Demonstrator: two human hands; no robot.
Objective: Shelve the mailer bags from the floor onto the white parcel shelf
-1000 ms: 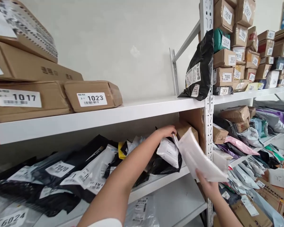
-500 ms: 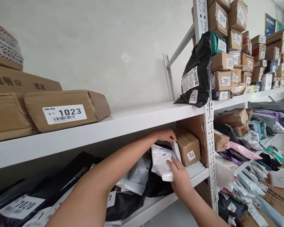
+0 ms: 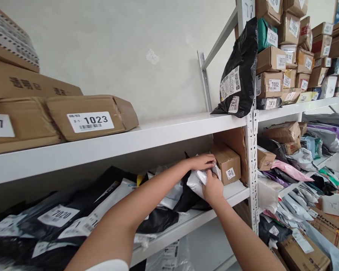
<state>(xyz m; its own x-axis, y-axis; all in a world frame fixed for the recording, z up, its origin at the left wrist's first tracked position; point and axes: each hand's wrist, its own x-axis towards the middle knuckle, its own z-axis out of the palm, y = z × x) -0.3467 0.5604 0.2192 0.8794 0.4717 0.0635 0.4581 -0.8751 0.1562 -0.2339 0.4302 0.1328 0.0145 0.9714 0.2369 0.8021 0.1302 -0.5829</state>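
Pressing white mailer (image 3: pixel 196 181) beside box (image 3: pixel 227 167)

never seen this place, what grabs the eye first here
Both hands, left hand and right hand, press a white mailer bag beside a small cardboard box on the middle shelf. Above left lies a box labelled 1023; a black bag leans upper right.

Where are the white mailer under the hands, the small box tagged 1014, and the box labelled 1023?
white mailer (image 3: pixel 194 183), head view, on its bare left end.
small box (image 3: pixel 227 165), head view, on its front face.
1023 box (image 3: pixel 90 121), head view, on its white label.
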